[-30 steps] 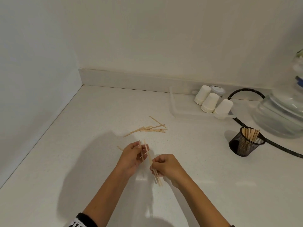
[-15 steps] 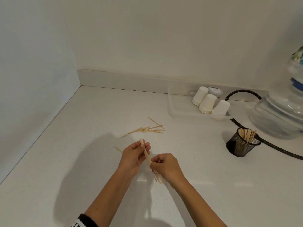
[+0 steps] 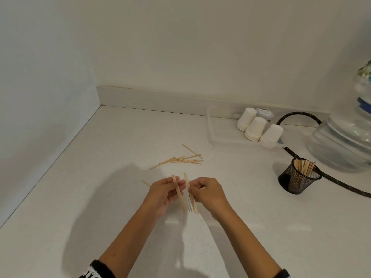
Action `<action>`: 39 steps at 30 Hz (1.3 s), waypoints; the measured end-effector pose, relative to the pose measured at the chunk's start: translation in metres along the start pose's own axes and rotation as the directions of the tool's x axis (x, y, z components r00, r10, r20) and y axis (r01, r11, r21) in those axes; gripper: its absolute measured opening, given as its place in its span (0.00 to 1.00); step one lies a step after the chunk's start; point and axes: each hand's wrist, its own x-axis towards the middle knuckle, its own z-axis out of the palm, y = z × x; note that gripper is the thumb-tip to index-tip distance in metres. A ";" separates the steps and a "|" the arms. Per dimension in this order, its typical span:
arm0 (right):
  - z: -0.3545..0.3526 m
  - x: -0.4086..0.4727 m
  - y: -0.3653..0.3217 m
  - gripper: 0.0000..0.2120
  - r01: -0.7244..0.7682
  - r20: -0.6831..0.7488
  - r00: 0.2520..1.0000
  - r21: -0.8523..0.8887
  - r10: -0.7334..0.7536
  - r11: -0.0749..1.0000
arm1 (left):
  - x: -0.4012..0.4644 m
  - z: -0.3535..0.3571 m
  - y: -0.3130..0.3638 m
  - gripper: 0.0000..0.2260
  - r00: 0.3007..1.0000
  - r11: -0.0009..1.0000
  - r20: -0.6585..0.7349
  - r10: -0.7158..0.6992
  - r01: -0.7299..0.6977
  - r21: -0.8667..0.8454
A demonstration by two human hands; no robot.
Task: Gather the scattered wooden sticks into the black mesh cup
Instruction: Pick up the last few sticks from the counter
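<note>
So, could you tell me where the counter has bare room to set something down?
Free: the left counter along the side wall, and the near right, in front of the mesh cup. Crowded: the back right, with paper cups, hose and jug.

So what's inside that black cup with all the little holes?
Wooden sticks stand bunched inside the black mesh cup, their tops poking above the rim. Their lower ends and the cup's bottom are mostly hidden by the dark mesh.
</note>
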 end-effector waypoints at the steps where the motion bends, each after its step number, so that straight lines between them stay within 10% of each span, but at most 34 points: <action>1: 0.004 0.002 -0.002 0.05 0.008 -0.005 1.000 -0.012 -0.008 1.000 | -0.002 0.002 -0.003 0.07 1.000 1.000 0.013 -0.011 0.011 0.005; 20: 0.075 0.028 -0.013 0.08 0.309 0.097 0.950 -0.388 -0.295 0.868 | -0.004 -0.053 0.015 0.07 0.978 0.979 -0.190 0.085 -0.117 -0.166; 31: 0.103 0.026 0.004 0.10 0.323 0.224 0.945 -0.759 -0.240 0.566 | 0.008 -0.086 0.044 0.08 0.960 0.883 -0.282 -0.002 -0.131 -0.451; 39: 0.090 0.043 0.004 0.11 0.121 0.062 0.993 -0.523 -0.104 0.844 | 0.017 -0.068 0.043 0.08 0.966 0.898 -0.245 -0.082 -0.035 -0.439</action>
